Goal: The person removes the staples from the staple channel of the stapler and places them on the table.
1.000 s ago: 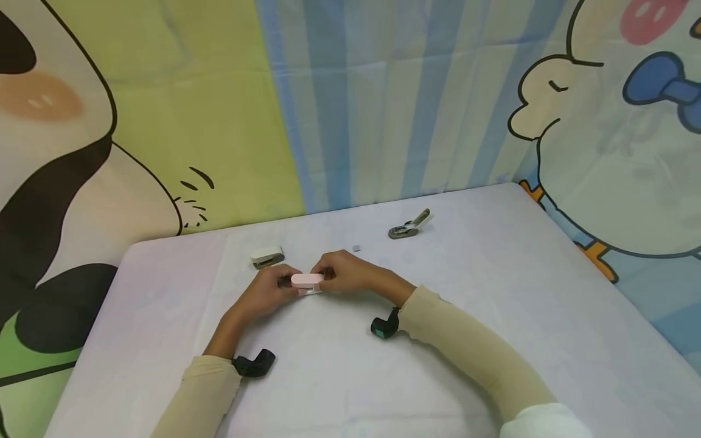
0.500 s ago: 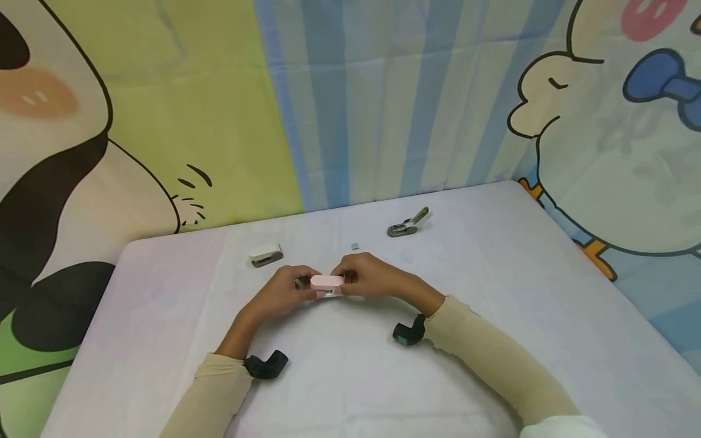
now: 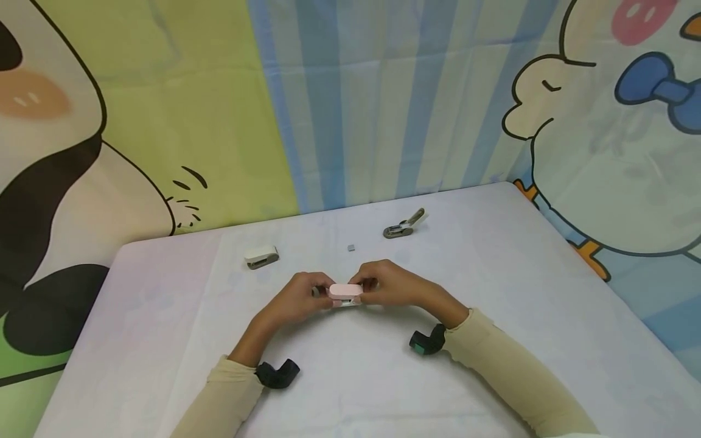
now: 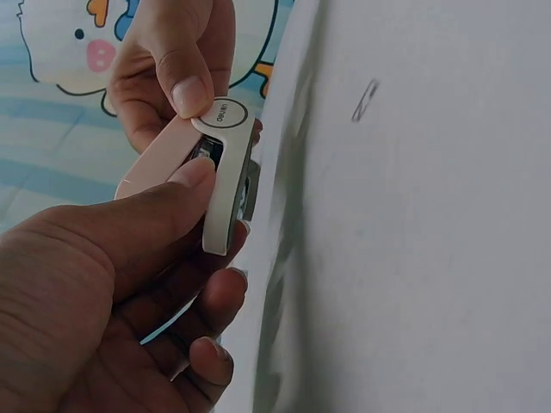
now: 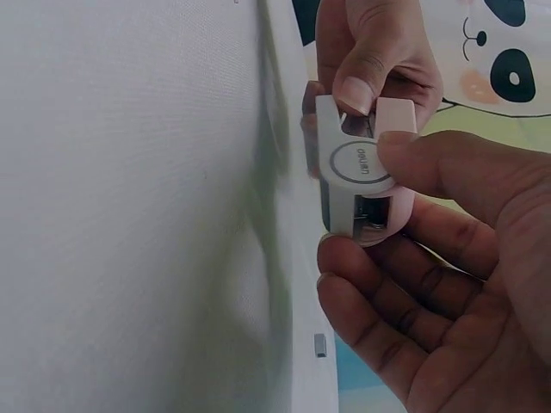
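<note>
Ahead of my hands hangs a cartoon-print backdrop (image 3: 367, 91), a yellow-green panel beyond my left and blue stripes beyond my right. Below me the white-covered table (image 3: 350, 377) spreads out on every side of my hands. Beige sleeves (image 3: 515, 365) run down to both my wrists.

My left hand (image 3: 300, 298) and right hand (image 3: 391, 285) meet in front of me, both gripping the same pink-and-white stapler (image 3: 345, 291), which sits right between my fingertips. My left thumb presses into the gap between its two arms, which spread apart in a V, and my left fingers curl underneath. My right hand pinches the hinge end, thumb beside the round lettered disc, fingers bent below. I can't tell whether the stapler touches the cloth.

On the inner side of each wrist juts a black camera (image 3: 278, 374). Past my left hand, a little further left, lies a white-topped stapler (image 3: 261, 256). Straight beyond my right hand is a slimmer grey-brown stapler (image 3: 402, 229) with its arm raised. Smallest of all, a grey block (image 3: 351, 247) lies just beyond the gap between my hands.
</note>
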Demonstrator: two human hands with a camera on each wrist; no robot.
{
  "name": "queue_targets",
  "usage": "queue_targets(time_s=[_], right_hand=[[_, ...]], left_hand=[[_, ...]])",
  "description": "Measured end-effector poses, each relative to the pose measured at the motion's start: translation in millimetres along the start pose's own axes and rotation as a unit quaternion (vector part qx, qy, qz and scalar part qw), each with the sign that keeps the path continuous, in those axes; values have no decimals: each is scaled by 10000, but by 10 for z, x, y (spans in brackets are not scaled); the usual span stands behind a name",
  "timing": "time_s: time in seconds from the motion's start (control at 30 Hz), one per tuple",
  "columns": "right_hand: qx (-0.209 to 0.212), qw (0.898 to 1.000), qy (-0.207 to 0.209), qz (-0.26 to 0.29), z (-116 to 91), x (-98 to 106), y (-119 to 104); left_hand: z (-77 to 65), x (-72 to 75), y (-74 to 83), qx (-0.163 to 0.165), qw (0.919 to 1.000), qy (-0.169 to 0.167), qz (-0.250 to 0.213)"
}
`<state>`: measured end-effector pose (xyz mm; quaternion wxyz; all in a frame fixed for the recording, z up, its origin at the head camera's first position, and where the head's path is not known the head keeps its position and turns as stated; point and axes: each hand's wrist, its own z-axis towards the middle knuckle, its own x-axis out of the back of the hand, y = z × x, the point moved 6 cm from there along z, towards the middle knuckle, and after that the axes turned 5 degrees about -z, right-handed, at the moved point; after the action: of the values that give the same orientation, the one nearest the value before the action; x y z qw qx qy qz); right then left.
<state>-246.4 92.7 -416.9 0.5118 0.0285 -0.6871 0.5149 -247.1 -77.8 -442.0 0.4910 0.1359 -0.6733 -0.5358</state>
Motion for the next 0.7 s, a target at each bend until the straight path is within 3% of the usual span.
queue_targets(time_s=[0.23, 0.57, 0.7], right_hand=[[-126, 9998, -144, -65, -54, -46, 43], [-269, 9988, -317, -263, -26, -131, 84], [-170, 9987, -235, -410, -28, -128, 43]], left_hand=[[27, -119, -19, -62, 9999, -117, 27], [24, -139, -44, -297, 9995, -128, 14], [20, -135, -55, -230, 9997, -103, -9]])
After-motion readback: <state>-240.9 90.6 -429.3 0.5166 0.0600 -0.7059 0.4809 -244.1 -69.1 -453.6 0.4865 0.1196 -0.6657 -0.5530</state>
